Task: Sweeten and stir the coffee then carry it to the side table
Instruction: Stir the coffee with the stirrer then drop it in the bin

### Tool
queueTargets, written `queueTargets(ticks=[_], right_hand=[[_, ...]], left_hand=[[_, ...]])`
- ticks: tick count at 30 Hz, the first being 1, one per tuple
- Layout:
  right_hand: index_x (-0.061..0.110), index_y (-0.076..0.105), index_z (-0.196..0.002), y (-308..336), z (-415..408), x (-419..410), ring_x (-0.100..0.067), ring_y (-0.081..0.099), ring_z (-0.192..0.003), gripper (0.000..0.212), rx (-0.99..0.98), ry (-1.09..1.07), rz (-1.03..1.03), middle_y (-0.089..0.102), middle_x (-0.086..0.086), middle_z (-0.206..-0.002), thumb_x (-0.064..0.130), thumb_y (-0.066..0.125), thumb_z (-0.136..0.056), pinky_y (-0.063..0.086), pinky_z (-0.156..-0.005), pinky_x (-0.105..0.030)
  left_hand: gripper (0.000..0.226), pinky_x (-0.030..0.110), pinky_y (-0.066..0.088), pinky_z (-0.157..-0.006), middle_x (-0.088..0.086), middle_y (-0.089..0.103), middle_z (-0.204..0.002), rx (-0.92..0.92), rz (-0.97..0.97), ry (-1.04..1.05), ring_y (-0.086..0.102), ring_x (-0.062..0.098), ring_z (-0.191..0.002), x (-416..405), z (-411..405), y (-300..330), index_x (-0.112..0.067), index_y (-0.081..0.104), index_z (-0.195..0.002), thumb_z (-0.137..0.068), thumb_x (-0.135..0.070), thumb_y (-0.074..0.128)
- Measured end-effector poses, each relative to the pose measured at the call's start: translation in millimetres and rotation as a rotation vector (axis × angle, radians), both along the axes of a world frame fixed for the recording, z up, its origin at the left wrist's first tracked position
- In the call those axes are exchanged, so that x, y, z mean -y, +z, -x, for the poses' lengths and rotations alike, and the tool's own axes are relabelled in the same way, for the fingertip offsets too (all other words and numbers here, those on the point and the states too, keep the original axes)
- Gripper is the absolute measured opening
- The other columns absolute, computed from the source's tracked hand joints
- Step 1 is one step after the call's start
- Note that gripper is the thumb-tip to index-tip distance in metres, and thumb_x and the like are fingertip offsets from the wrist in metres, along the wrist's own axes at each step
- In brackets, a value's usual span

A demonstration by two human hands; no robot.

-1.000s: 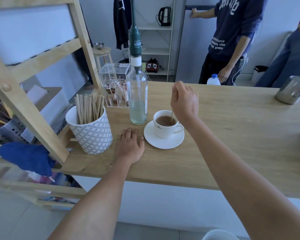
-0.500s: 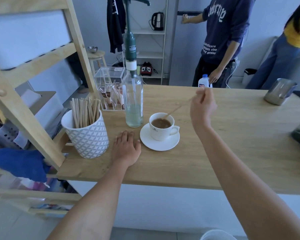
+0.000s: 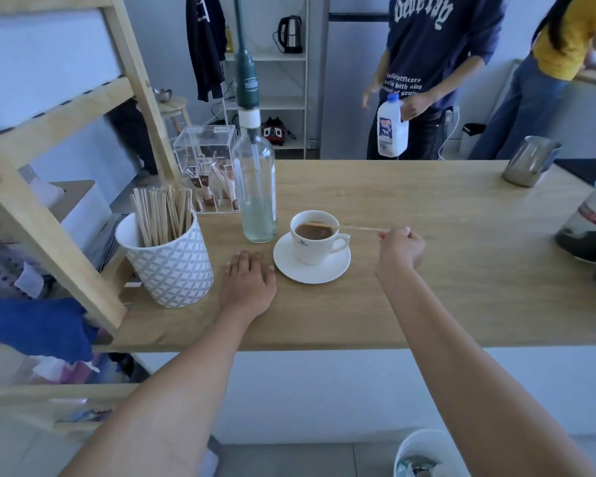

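A white cup of coffee (image 3: 315, 247) stands on a white saucer (image 3: 291, 266) on the wooden counter (image 3: 427, 287). A thin wooden stir stick (image 3: 360, 228) lies nearly level across the cup's rim, its wet tip over the coffee. My right hand (image 3: 400, 247) is to the right of the cup, low over the counter, with its fingers pinched on the stick's other end. My left hand (image 3: 248, 282) lies flat on the counter just left of the saucer, fingers apart, holding nothing.
A syrup bottle with a green pump (image 3: 257, 187) stands behind the cup. A patterned holder of wooden sticks (image 3: 167, 256) and a clear sachet box (image 3: 207, 166) are to the left. A metal jug (image 3: 529, 161) and a jar (image 3: 589, 225) stand at right. Two people stand beyond the counter.
My right hand moved from above the cup out to the right and down, drawing the stick out of the coffee until it lies across the rim. My left hand stayed put.
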State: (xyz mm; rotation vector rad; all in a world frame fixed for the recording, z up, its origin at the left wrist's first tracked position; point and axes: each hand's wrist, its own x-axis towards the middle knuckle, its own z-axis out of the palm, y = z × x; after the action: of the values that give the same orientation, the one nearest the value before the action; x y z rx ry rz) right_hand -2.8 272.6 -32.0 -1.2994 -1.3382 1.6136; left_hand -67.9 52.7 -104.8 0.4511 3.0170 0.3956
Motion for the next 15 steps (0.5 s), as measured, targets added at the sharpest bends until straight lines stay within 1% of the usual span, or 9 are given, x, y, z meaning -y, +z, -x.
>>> queueTargets(ticks=[2,5,7,10,13,15], right_hand=[[-0.002,0.070,-0.100,0.9,-5.6,4.5,-0.011,0.043,-0.049,0.046,-0.013,-0.009,0.006,0.052,0.005,-0.056,0.024,0.032,-0.099,0.033,-0.048,-0.018],[-0.002,0.070,-0.100,7.2,-17.0,8.4,-0.011,0.043,-0.050,0.046,-0.020,-0.015,0.008,0.053,0.005,-0.056,0.024,0.032,-0.098,0.032,-0.048,-0.019],[-0.001,0.071,-0.098,12.9,-25.2,9.5,-0.011,0.043,-0.050,0.046,-0.023,-0.018,0.001,0.053,0.005,-0.056,0.024,0.032,-0.098,0.033,-0.048,-0.021],[0.000,0.071,-0.095,21.8,-42.2,11.6,-0.012,0.041,-0.049,0.046,-0.033,-0.025,-0.001,0.052,0.005,-0.054,0.025,0.033,-0.098,0.034,-0.051,-0.025],[0.000,0.071,-0.094,30.1,-58.3,11.1,-0.013,0.040,-0.049,0.046,-0.076,-0.039,0.031,0.051,0.003,-0.053,0.025,0.033,-0.098,0.034,-0.052,-0.026],[-0.001,0.071,-0.094,36.4,-72.3,8.7,-0.013,0.040,-0.048,0.046,-0.107,-0.040,0.035,0.050,0.002,-0.053,0.025,0.033,-0.098,0.032,-0.049,-0.025]], left_hand=[[0.058,0.039,0.002,-0.122,0.012,0.014,-0.162,0.029,-0.036,-0.008,0.007,0.024,-0.150,1.4,0.3,3.1,-0.010,0.022,-0.153,-0.102,-0.038,0.021],[0.056,0.040,0.004,-0.122,0.012,0.014,-0.162,0.046,-0.094,0.002,0.007,0.024,-0.150,3.4,-1.4,15.0,-0.007,0.022,-0.152,-0.103,-0.034,0.020],[0.056,0.040,0.005,-0.122,0.012,0.013,-0.162,0.012,-0.118,-0.011,0.006,0.024,-0.150,3.1,-0.7,26.9,-0.006,0.021,-0.152,-0.103,-0.033,0.020],[0.056,0.040,0.004,-0.122,0.012,0.012,-0.162,-0.062,-0.096,-0.044,0.005,0.024,-0.150,1.7,-7.7,46.4,-0.007,0.018,-0.153,-0.103,-0.032,0.020],[0.057,0.039,0.003,-0.122,0.012,0.011,-0.163,-0.095,-0.089,-0.061,0.005,0.024,-0.150,-1.6,-19.0,62.9,-0.007,0.017,-0.154,-0.103,-0.032,0.020],[0.057,0.039,0.004,-0.122,0.012,0.011,-0.162,-0.115,-0.089,-0.080,0.006,0.024,-0.150,-7.0,-29.8,70.9,-0.007,0.017,-0.154,-0.103,-0.032,0.022]])
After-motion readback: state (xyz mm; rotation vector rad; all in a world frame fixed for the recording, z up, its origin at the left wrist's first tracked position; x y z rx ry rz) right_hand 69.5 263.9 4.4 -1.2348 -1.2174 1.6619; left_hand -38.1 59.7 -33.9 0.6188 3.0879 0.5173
